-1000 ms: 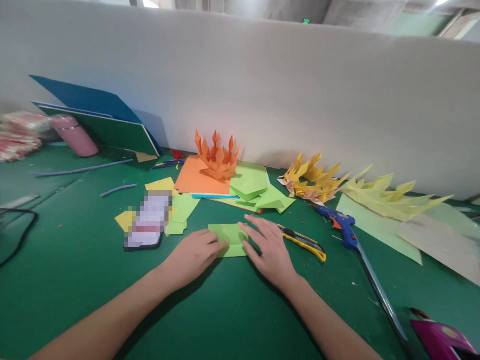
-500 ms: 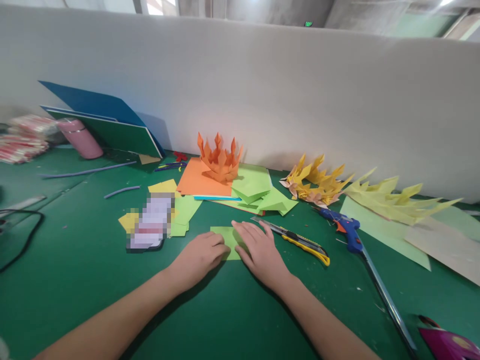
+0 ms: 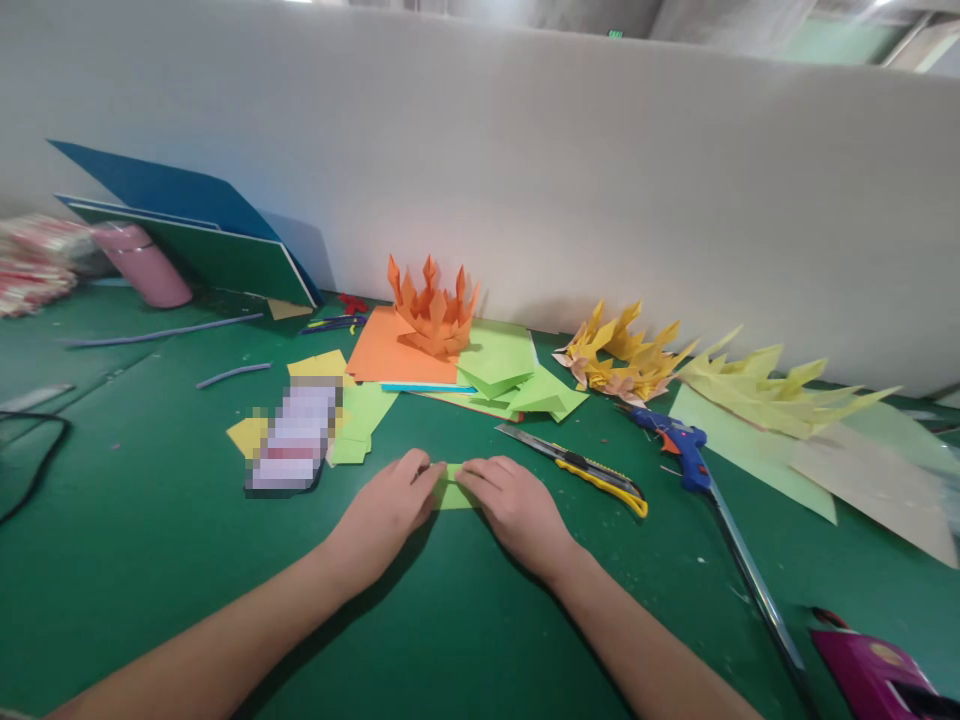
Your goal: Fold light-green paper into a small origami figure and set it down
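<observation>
The left hand [image 3: 390, 515] and the right hand [image 3: 519, 515] lay at opposite ends of a small green paper [image 3: 457, 497] on the green table [image 3: 480, 630]; each had its fingers bent close together over it, though whether they pinched it could not be told; a little farther lay a cutter [image 3: 576, 463] on the right and a phone [image 3: 296, 430] on the left; behind, an orange crown [image 3: 437, 335] stood on paper sheets [image 3: 373, 352], before a pale partition [image 3: 480, 160].
</observation>
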Available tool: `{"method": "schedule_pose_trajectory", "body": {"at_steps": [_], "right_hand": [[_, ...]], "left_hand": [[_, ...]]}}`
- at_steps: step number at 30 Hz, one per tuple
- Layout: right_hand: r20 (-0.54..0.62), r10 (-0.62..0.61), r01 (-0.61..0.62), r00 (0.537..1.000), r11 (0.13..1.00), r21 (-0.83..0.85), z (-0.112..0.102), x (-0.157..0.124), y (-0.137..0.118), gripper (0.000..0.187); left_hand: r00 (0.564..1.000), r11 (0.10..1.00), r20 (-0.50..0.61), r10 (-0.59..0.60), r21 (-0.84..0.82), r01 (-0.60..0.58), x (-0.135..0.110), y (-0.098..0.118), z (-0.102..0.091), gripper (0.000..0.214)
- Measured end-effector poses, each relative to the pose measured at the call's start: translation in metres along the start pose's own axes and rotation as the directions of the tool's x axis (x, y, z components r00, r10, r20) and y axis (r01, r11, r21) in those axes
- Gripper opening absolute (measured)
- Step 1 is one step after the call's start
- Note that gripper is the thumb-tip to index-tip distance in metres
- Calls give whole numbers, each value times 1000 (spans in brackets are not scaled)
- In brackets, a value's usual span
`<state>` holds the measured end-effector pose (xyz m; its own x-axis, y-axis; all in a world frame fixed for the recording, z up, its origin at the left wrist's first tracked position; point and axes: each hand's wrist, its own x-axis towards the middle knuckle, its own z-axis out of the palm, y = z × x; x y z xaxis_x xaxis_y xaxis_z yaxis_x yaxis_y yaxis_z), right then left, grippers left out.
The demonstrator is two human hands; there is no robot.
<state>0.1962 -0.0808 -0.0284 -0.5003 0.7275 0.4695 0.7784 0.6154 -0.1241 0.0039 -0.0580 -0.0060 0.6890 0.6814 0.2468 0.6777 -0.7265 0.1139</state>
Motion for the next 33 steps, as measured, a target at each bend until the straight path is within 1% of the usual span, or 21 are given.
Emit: {"method": "schedule_pose_trajectory", "body": {"at_steps": [7, 9, 13, 17, 26, 33], "right_hand": [[-61, -7, 7, 998, 1000, 12, 3, -1, 2, 24], [-75, -10, 11, 997, 1000, 18, 3, -1, 2, 25], [-73, 7, -4, 997, 999, 43, 1, -1, 2, 25], [-81, 40, -36, 996, 998, 50, 1, -1, 3, 25], [-93, 27, -21, 995, 997, 70, 2, -1, 4, 25], [-71, 9, -5, 997, 998, 60, 1, -3, 5, 20]], "left_hand": [[993, 997, -101, 63, -35, -67, 3, -4, -2, 20], [993, 994, -90, 73, -75, -80, 3, -6, -2, 20], [996, 987, -32, 89, -130, -92, 4, -7, -2, 19], [995, 987, -31, 98, -124, -101, 4, -7, -2, 16], [995, 988, -6, 103, -115, -103, 4, -7, -1, 17], [995, 987, 3, 103, -121, -102, 5, -8, -1, 16]]}}
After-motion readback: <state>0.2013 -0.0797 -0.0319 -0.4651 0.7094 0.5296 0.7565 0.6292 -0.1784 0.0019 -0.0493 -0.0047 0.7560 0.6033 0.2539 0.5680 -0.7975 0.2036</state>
